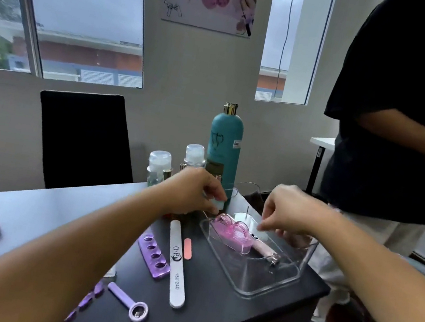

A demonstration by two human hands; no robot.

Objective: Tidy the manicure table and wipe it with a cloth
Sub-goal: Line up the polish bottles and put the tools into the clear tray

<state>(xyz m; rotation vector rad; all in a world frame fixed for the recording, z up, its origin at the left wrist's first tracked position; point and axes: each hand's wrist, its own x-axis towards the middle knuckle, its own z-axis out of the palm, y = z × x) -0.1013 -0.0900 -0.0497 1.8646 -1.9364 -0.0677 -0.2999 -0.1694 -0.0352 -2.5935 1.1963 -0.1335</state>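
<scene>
On the dark table (39,215) lie a purple toe spacer (153,255), a long white nail file (176,265) and a small pink file (187,248). The left hand (194,191) pinches a small pale block (218,205). The right hand (287,213) hovers over the clear box (253,293), fingers curled and blurry. I cannot tell if it holds anything.

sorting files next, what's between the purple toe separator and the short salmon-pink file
The long white nail file printed 180/240 lies flat between the purple toe separator and the short salmon-pink file, close beside both; the head view shows it.
</scene>
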